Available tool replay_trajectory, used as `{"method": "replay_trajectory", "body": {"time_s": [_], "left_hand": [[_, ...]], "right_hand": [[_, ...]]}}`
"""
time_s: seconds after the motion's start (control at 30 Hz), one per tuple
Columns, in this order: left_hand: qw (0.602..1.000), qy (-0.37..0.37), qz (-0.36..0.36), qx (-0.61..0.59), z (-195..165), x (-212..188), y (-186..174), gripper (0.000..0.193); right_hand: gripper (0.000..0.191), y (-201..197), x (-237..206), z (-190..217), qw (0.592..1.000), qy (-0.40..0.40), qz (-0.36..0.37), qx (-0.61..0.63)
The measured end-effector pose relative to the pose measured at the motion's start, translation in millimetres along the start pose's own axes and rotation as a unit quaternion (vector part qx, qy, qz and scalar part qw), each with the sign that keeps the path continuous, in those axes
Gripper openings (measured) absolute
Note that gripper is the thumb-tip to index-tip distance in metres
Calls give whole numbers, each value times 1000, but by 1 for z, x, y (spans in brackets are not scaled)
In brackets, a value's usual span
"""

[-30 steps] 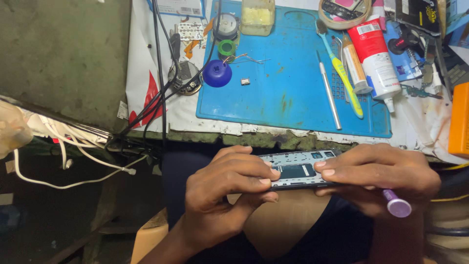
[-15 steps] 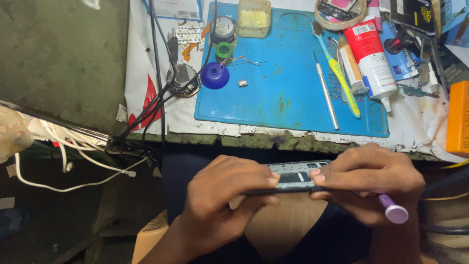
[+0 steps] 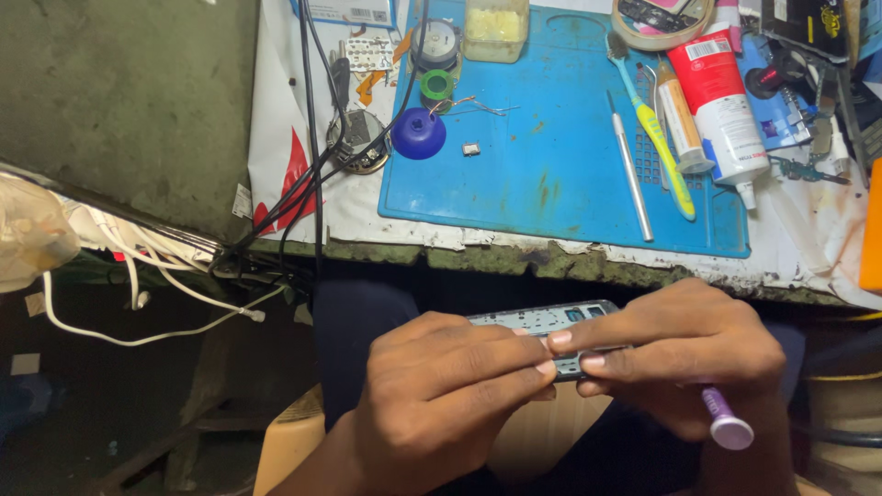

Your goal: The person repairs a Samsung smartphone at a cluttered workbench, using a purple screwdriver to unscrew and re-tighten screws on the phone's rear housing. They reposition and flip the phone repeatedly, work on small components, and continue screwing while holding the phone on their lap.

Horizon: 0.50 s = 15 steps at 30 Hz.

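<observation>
Hands, left and right, pinch an opened phone near the bench; back off, repair unfinished; purple tool tucked under right fingers.

A worn workbench carries a blue mat bearing, from nine to three o'clock, a blue suction cup, a small metal part, a silver tool, a yellow toothbrush and a red-and-white tube.
</observation>
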<state>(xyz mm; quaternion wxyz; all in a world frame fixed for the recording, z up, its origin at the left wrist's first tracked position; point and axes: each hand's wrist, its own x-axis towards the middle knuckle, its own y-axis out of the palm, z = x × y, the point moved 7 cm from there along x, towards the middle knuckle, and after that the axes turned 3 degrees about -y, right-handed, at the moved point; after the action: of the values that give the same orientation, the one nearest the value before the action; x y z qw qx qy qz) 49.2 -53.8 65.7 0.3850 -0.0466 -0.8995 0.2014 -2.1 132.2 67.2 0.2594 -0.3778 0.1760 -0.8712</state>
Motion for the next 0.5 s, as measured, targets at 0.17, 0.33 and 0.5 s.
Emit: {"method": "replay_trajectory", "body": {"time_s": [0.17, 0.33, 0.5], "left_hand": [[1000, 3, 3, 9, -3, 8, 1, 22], [980, -128, 66, -138, 18, 14, -5, 70], [767, -431, 204, -429, 56, -26, 48, 93]], "right_hand": [[12, 2, -5, -2, 1000, -1, 17, -25], [14, -14, -7, -6, 999, -21, 27, 23], [16, -21, -15, -9, 998, 33, -25, 54]]}}
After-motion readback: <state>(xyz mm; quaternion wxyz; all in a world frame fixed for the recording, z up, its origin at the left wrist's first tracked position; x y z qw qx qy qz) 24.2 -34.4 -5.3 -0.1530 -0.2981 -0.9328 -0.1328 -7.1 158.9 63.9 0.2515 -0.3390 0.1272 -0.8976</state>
